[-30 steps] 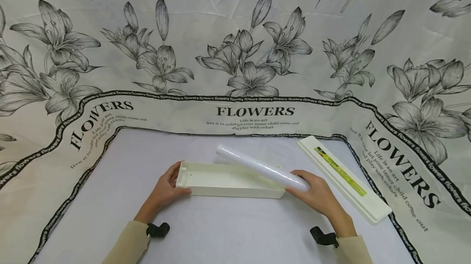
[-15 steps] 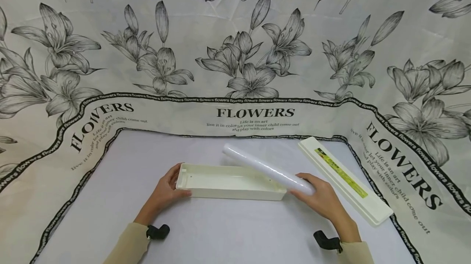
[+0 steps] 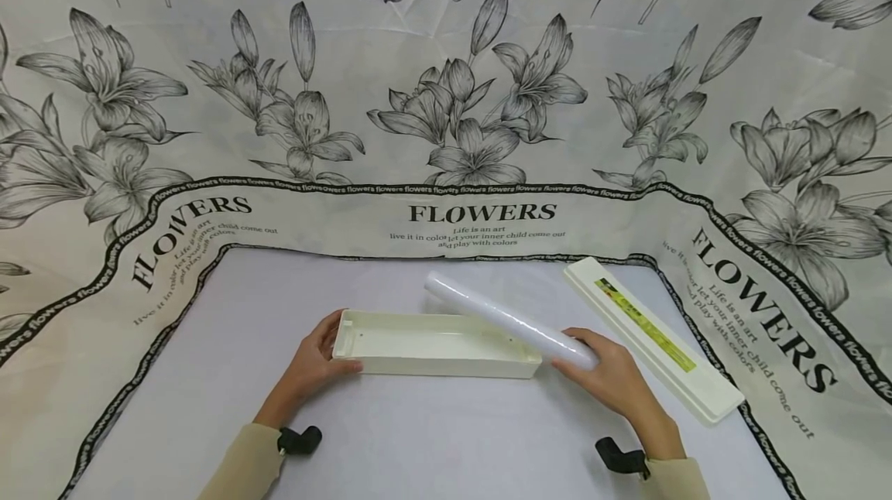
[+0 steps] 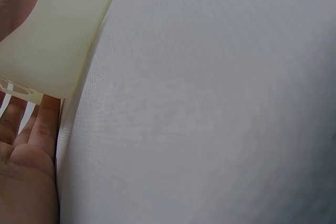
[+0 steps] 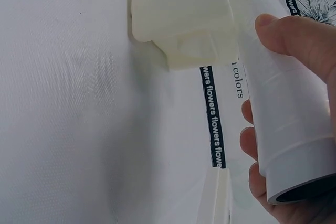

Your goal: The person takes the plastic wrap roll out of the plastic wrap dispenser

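Observation:
A long, shallow cream box point(image 3: 446, 366) without its lid lies on the white table, its inside facing up. My left hand point(image 3: 317, 353) grips the box's left end, thumb on the near wall and fingers round the end, as the left wrist view also shows on the box point(image 4: 58, 35). In my right hand point(image 3: 606, 368) is a roll of clear plastic film point(image 3: 509, 318), held near its right end. The roll slants above the box's right part, its far end up and left beyond the back wall. In the right wrist view the film roll point(image 5: 289, 108) shows a hollow core end.
The matching long lid point(image 3: 655, 341) with a yellow-green label lies slanted on the right, crossing the cloth border. White tabletop point(image 3: 418, 438) stretches in front of the box. A flower-printed cloth point(image 3: 481, 97) rises behind and at both sides.
The right hand and the film roll have shifted slightly right. The left hand still holds the box, which stays almost where it was.

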`<state>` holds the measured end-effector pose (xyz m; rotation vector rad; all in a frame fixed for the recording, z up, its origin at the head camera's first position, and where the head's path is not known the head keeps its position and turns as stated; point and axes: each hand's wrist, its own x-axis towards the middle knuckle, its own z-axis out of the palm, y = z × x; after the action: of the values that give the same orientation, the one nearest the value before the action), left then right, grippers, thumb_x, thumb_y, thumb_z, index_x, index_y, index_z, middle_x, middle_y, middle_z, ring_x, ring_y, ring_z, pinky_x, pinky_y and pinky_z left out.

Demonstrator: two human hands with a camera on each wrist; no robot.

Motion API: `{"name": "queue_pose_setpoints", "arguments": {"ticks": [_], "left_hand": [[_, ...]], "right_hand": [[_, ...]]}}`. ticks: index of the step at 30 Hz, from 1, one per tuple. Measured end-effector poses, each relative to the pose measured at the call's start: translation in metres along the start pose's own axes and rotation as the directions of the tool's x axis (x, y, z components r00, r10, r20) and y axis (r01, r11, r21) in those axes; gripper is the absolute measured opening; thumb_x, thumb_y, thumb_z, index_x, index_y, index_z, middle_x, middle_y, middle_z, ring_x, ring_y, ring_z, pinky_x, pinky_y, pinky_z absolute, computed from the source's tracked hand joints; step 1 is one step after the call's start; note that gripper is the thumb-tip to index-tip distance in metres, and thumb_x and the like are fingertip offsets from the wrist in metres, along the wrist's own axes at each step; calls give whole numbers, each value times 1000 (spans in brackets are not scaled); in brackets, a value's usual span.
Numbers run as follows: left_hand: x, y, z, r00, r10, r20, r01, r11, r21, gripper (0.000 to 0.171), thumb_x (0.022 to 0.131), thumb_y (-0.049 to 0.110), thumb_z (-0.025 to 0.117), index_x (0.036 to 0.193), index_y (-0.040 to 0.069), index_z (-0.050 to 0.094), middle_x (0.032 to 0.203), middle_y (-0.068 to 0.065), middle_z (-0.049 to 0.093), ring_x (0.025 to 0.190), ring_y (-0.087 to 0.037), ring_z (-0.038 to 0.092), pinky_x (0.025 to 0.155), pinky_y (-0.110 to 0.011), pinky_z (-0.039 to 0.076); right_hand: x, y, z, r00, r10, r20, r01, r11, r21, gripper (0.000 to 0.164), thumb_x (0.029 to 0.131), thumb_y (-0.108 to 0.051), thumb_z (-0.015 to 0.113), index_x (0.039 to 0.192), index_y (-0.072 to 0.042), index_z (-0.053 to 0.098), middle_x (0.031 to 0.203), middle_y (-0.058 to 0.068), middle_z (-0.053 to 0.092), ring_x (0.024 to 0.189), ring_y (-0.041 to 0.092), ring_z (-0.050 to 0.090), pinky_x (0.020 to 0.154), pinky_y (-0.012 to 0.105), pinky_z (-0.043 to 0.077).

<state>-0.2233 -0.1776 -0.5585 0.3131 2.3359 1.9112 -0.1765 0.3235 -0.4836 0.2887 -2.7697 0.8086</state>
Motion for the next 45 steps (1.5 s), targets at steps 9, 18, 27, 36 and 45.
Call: {"name": "queue_pose_setpoints", "arguments": {"ticks": [9, 18, 27, 36, 45], "left_hand": [[2, -2, 0, 1000, 1, -4, -1, 1000, -5, 108, 74, 12, 93, 161, 10, 29, 165, -17, 35, 155, -36, 29, 103, -3, 35], [1, -2, 0, 1000, -1, -4, 1, 1000, -3, 108, 75, 13, 93, 162, 11, 29, 164, -17, 36, 154, -37, 31, 102, -4, 37], [2, -5, 0, 1000, 5, -1, -5, 1000, -7, 108, 75, 13, 93, 162, 12, 29, 164, -16, 36, 155, -36, 30, 102, -4, 37], [3, -6, -1, 1000, 9, 2, -9, 1000, -8, 107, 76, 12, 93, 162, 12, 29, 164, -16, 37, 154, -36, 31, 102, -5, 38], [2, -5, -1, 1000, -1, 0, 1, 1000, 0, 108, 75, 14, 93, 162, 13, 29, 164, -15, 37, 154, -36, 30, 102, -5, 37]], "right_hand": [[0, 0, -1, 1000, -17, -11, 17, 999, -28, 49, 83, -36, 87, 123, -12, 70, 114, 11, 76, 94, 23, 67, 76, 42, 53], [-1, 4, -1, 999, -28, -25, 27, 998, -48, 50, 83, -35, 87, 122, -10, 70, 113, 13, 76, 93, 25, 68, 75, 44, 53], [-1, 6, -4, 997, -57, -48, 54, 996, -64, 50, 82, -34, 88, 122, -9, 70, 111, 14, 76, 92, 26, 69, 73, 44, 54], [0, 8, -5, 998, -48, -44, 45, 997, -65, 51, 82, -36, 87, 122, -9, 71, 111, 13, 76, 91, 24, 68, 74, 43, 54], [-1, 9, -7, 997, -44, -65, 39, 996, -74, 49, 81, -35, 88, 120, -9, 71, 109, 12, 76, 91, 24, 68, 75, 45, 53]]}}
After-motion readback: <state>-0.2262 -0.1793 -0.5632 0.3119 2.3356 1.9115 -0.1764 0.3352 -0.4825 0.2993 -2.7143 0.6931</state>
